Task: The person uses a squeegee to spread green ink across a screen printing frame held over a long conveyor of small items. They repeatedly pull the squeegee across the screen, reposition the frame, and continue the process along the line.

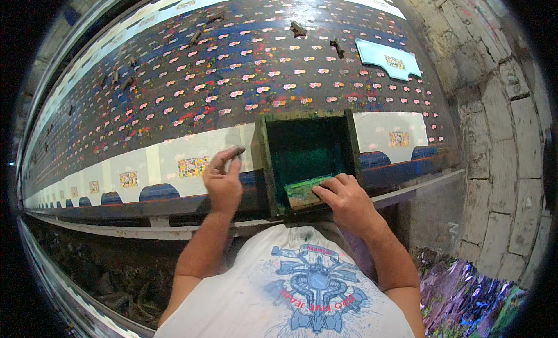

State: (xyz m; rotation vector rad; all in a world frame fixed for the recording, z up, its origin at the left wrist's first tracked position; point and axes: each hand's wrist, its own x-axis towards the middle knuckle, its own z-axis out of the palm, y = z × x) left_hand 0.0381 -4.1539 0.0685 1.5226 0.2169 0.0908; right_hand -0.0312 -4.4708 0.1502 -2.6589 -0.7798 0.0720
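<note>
A screen-printing frame [261,158] with wooden sides and a dark green mesh stands over the row of pale fabric pieces, at the table's near edge. Inside its near end lies a paint-stained wooden squeegee [301,194]. My right hand [351,205] grips the squeegee's right end, fingers closed over it. To the left of the frame, my left hand [222,184] is raised above the fabric, apart from the frame. Its thumb and forefinger pinch a small dark grey piece [239,151], whose kind is not clear.
Pale fabric pieces [148,149] with small colourful prints line the long dark table [174,114]. A light blue cut piece [372,52] lies at the far right. Several small dark blocks [298,29] are scattered about. A brick wall [494,146] stands at right, near a paint-splattered heap [459,297].
</note>
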